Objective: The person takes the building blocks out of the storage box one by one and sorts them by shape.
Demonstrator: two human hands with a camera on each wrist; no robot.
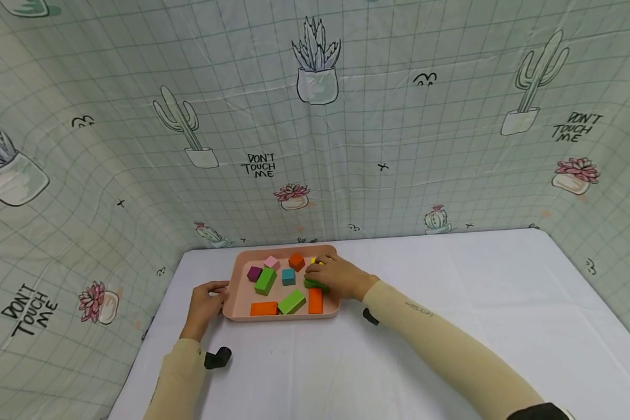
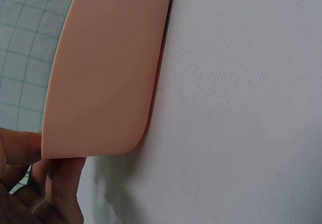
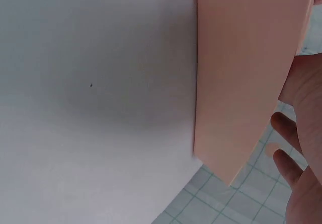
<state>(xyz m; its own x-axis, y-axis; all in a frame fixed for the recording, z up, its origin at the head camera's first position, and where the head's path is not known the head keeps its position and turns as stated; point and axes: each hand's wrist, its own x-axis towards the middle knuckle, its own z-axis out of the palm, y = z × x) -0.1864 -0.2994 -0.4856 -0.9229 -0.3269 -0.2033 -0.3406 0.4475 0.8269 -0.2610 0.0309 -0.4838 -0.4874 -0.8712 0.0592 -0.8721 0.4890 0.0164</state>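
Observation:
A shallow pink tray [image 1: 241, 303] holds several coloured blocks. At its left end my left hand [image 1: 206, 306] grips the rim, with fingers on both sides of the wall in the left wrist view. My right hand [image 1: 341, 275] reaches over the right end, fingers bent down among the blocks. Right under its fingertips lies a green block [image 1: 316, 285], partly covered, and a yellow block [image 1: 315, 261] peeks out behind. Whether the fingers pinch a block I cannot tell; the tray wall [image 3: 241, 73] hides the fingertips in the right wrist view.
Also in the tray are a blue cube [image 1: 289, 277], a red-orange block [image 1: 296, 261], a purple block [image 1: 254, 273], a pink block [image 1: 272, 263], green blocks [image 1: 265, 281] and orange blocks [image 1: 315, 301]. The white table [image 1: 304, 367] meets a cactus-printed cloth [image 1: 378, 128] behind.

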